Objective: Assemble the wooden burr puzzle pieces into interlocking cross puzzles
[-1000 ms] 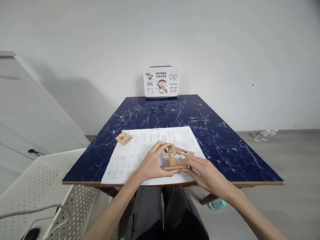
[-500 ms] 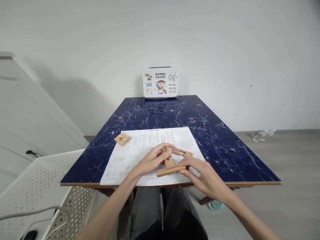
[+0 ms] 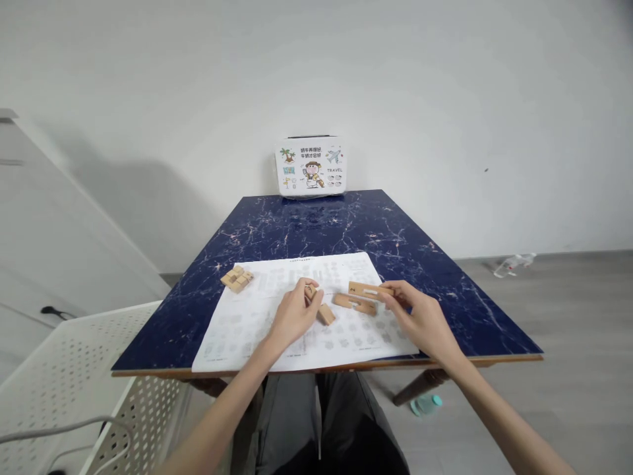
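Note:
My left hand (image 3: 293, 314) is closed on a short notched wooden piece (image 3: 322, 312) that sticks out to its right, low over the printed white sheet (image 3: 257, 323). My right hand (image 3: 420, 316) pinches the right end of a flat wooden bar (image 3: 366, 289). A second notched wooden bar (image 3: 353, 303) lies on the sheet just in front of it, between my two hands. A small assembled block of wooden pieces (image 3: 237, 278) sits at the sheet's far left corner, away from both hands.
The sheet lies on a dark blue marbled table (image 3: 316, 227). A white cartoon box (image 3: 310, 165) stands at its far edge against the wall. A perforated white basket (image 3: 64, 369) is at my left. A plastic bottle (image 3: 509, 263) lies on the floor to the right.
The joined wooden pieces have come apart. My left hand kept one short piece, my right hand moved right and away with a flat bar, and another bar now lies on the sheet.

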